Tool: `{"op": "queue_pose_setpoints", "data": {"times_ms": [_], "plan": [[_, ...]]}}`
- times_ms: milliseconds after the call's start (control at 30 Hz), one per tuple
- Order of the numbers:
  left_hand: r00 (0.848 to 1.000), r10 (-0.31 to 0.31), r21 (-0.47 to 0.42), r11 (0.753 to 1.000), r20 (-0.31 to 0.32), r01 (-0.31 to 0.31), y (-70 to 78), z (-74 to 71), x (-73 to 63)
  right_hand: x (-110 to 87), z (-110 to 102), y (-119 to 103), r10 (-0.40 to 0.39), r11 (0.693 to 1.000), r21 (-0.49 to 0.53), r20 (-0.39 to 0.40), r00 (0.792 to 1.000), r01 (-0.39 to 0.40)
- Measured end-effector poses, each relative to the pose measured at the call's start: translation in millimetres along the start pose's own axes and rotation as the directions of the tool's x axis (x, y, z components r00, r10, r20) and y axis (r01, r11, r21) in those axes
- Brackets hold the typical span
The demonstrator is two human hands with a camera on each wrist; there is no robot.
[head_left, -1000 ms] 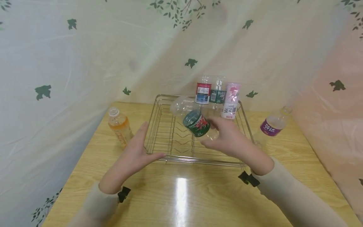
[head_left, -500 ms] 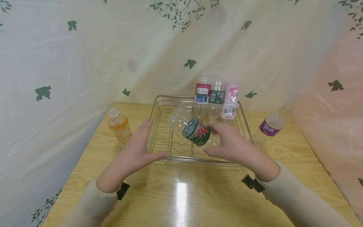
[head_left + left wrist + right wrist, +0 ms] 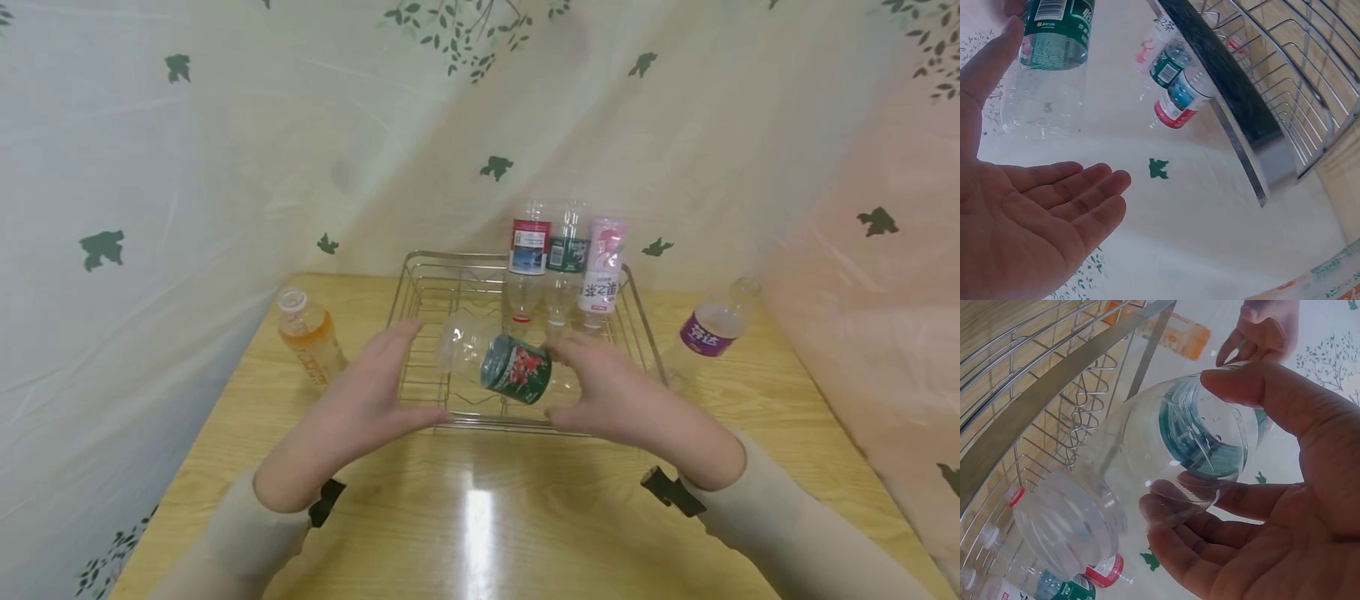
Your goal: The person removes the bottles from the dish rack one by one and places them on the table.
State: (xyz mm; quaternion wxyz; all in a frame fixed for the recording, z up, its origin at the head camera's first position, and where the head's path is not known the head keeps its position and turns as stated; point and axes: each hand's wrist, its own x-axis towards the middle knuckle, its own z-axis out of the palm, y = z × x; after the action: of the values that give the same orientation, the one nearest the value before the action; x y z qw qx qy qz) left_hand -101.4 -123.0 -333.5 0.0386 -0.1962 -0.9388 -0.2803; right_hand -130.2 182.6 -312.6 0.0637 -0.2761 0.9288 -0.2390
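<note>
Bottle with a green label (image 3: pixel 517 371) lay slanted, nearly sideways, in the grip of the right hand (image 3: pixel 622 392), over the wire rack (image 3: pixel 453 253), with fingers and thumb curled round its clear end. A second earlier it had been farther from the person and more steeply tilted; now it was nearer the rack's front edge and closer to level. That move had uncovered the caps (image 3: pixel 521 318) of the red-labelled bottle (image 3: pixel 529 250) and its two neighbours, which stood upside down in the rack as before. The left hand (image 3: pixel 363 396) had edged inward, its grip wide, thumb and fingers spread, holding nothing, just beside the bottle's far end. The orange-topped bottle (image 3: pixel 309 333) and the purple-labelled bottle (image 3: pixel 705 335) had kept their places on the tabletop (image 3: pixel 570 517), either side of the rack.
</note>
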Motion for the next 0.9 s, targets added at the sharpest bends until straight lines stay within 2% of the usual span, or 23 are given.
{"op": "queue_pose_setpoints", "data": {"times_ms": [433, 733, 900], "plan": [[0.989, 0.145, 0.067, 0.987, 0.026, -0.147, 17.3, -3.2, 3.3, -7.2, 3, -10, -0.006, 0.998, -0.064, 0.087, 0.996, 0.012], [0.977, 0.185, 0.132, 0.971, 0.110, -0.198, 28.5, 1.7, 8.5, -8.5, 10, -16, -0.006, 0.996, -0.091, 0.124, 0.992, 0.018], [0.968, 0.169, 0.168, 0.965, 0.186, -0.201, 36.6, 8.0, 9.8, -8.6, 14, -21, -0.001, 0.995, -0.094, 0.154, 0.988, 0.016]]}}
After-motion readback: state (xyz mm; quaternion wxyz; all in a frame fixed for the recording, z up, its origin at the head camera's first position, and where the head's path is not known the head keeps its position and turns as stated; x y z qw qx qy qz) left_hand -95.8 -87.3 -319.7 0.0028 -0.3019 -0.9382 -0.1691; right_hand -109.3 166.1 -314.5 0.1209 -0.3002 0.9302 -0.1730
